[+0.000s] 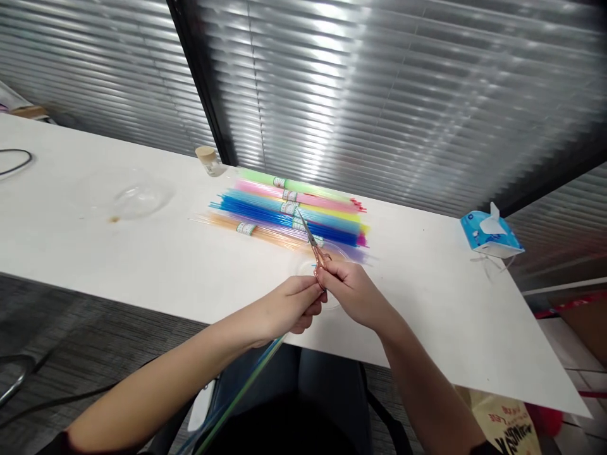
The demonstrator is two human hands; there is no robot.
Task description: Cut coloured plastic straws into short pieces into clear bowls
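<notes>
My right hand (353, 289) is closed round the copper-coloured handles of a pair of scissors (317, 248), whose pointed blades aim up and away from me. My left hand (289, 306) touches it, its fingers wrapped round a few long, thin blue and green plastic straws (258, 370). These trail from the fist down over my lap; their other ends are hidden by my fingers. Beneath the hands lies a clear round dish (337, 302), mostly covered. Just beyond it are several bundles of coloured straws (327, 222) with paper labels, side by side.
A cork-topped glass jar (208, 162) stands by the blinds. Left on the white table (190, 278) are a clear plastic dome (142, 199) and a black cable (19, 161). A blue tissue pack (490, 232) sits at right. A printed paper bag (502, 420) stands below the table edge.
</notes>
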